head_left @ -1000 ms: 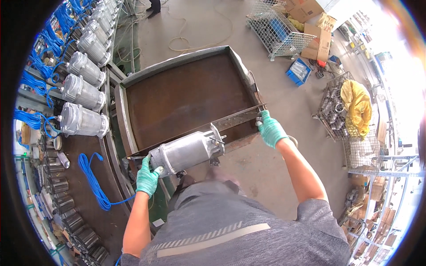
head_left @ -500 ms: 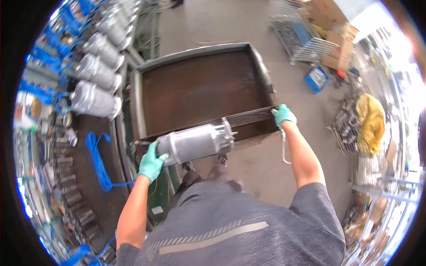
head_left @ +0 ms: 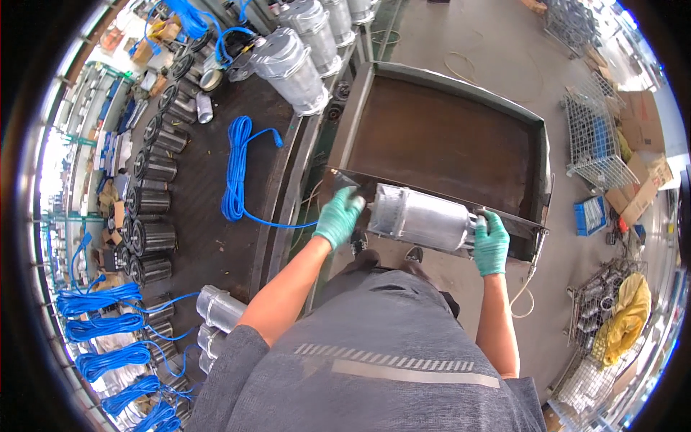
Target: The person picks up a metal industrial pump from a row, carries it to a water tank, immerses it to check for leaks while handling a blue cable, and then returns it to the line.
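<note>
A silver cylindrical pump (head_left: 421,217) lies on its side across the near rail of a dark metal tray (head_left: 446,140), in front of my body. My right hand (head_left: 491,245), in a green glove, is closed round the fittings at the pump's right end. Just off its left end, my left hand (head_left: 340,218), also gloved, has its fingers bent in; what they hold is hidden. A blue cable (head_left: 237,169) on the bench to the left runs to the left hand's wrist and disappears beneath it.
Other silver pumps (head_left: 289,70) stand along the bench (head_left: 209,259) at left, with dark cylinders (head_left: 155,201) and blue cable coils (head_left: 108,327) beyond. On the right are a wire cart (head_left: 594,137), a blue bin (head_left: 590,216) and a yellow cloth (head_left: 625,317).
My right hand has left the tray's right corner and taken hold of the pump's right end. The left hand has come off the pump's body to beside its left end. The view has turned left.
</note>
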`<control>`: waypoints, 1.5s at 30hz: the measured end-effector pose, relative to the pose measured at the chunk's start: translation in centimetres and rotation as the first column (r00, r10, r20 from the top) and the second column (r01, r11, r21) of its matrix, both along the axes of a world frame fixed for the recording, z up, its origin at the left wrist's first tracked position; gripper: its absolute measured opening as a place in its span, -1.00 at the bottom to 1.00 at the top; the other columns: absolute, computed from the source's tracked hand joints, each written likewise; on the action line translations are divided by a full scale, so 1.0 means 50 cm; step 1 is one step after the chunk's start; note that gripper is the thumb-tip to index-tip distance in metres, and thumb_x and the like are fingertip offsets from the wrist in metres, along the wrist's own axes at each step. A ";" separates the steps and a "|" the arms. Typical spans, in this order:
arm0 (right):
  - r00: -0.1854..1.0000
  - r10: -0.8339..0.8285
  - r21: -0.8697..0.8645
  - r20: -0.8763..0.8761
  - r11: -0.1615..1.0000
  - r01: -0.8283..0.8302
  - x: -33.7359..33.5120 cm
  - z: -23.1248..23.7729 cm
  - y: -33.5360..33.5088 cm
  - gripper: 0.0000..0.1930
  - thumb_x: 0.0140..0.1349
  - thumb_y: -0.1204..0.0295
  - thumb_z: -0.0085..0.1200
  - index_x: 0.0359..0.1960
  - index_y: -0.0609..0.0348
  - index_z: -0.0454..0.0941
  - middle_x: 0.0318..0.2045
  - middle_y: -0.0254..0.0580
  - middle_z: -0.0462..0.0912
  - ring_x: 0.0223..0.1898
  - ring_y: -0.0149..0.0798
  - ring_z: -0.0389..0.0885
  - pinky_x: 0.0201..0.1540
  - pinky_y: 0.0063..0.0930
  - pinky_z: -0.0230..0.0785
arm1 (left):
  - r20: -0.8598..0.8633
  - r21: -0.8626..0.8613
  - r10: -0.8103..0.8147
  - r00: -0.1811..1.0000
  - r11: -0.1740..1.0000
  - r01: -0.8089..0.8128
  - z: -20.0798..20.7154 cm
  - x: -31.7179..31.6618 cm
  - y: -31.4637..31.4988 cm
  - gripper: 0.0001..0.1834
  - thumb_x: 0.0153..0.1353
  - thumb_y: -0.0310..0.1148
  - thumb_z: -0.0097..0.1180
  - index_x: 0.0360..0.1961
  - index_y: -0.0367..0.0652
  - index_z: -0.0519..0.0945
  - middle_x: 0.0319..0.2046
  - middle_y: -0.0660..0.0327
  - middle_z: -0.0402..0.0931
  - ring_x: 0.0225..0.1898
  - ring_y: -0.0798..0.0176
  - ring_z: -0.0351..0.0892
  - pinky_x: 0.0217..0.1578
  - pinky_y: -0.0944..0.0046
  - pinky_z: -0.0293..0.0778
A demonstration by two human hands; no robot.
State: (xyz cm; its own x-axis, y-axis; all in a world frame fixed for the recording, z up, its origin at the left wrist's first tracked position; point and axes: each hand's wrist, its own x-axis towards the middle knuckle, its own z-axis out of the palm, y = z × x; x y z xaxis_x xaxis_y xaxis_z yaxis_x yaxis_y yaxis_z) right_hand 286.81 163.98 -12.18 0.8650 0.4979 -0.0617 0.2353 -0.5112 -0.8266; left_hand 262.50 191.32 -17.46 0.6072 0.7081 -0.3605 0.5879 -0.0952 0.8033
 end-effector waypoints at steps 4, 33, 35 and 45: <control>0.999 -0.001 0.055 -0.036 0.999 0.003 0.004 -0.023 -0.010 -0.73 0.46 0.49 -0.04 0.05 0.23 0.67 -0.25 -0.18 0.76 -0.24 -0.40 0.65 -0.08 -0.43 0.53 | 0.003 -0.431 0.448 0.894 0.807 -0.403 -0.020 -0.011 0.116 -0.74 0.47 -0.12 0.14 -0.01 -0.03 0.53 -0.35 0.27 0.63 -0.49 0.32 0.64 -0.52 0.25 0.62; 0.988 -0.078 0.132 -0.132 0.987 0.096 0.010 -0.052 -0.010 -0.72 0.42 0.52 -0.07 0.01 0.29 0.67 -0.21 -0.30 0.73 -0.21 -0.46 0.61 -0.06 -0.52 0.51 | 0.327 -0.434 0.176 0.929 0.901 -0.018 -0.040 -0.059 0.134 -0.79 0.53 -0.21 0.07 -0.22 -0.08 0.59 -0.59 0.39 0.46 -0.63 0.50 0.43 -0.60 0.41 0.34; 0.993 -0.065 0.118 -0.097 0.990 0.077 0.013 -0.059 -0.012 -0.72 0.41 0.53 -0.06 0.00 0.30 0.68 -0.21 -0.30 0.73 -0.20 -0.45 0.61 -0.05 -0.52 0.51 | 0.289 -0.465 0.122 0.950 0.885 0.027 -0.028 -0.066 0.119 -0.79 0.53 -0.20 0.08 -0.19 -0.09 0.60 -0.61 0.38 0.46 -0.64 0.48 0.42 -0.60 0.39 0.35; 0.992 -0.065 0.114 -0.106 0.990 0.077 0.025 -0.068 -0.019 -0.75 0.42 0.53 -0.03 -0.03 0.32 0.68 -0.17 -0.31 0.74 -0.16 -0.46 0.62 0.00 -0.52 0.49 | 0.188 -0.566 0.073 0.979 0.823 0.047 -0.046 -0.035 0.099 -0.71 0.54 -0.15 0.05 -0.30 -0.08 0.56 -0.66 0.32 0.49 -0.72 0.40 0.43 -0.70 0.34 0.29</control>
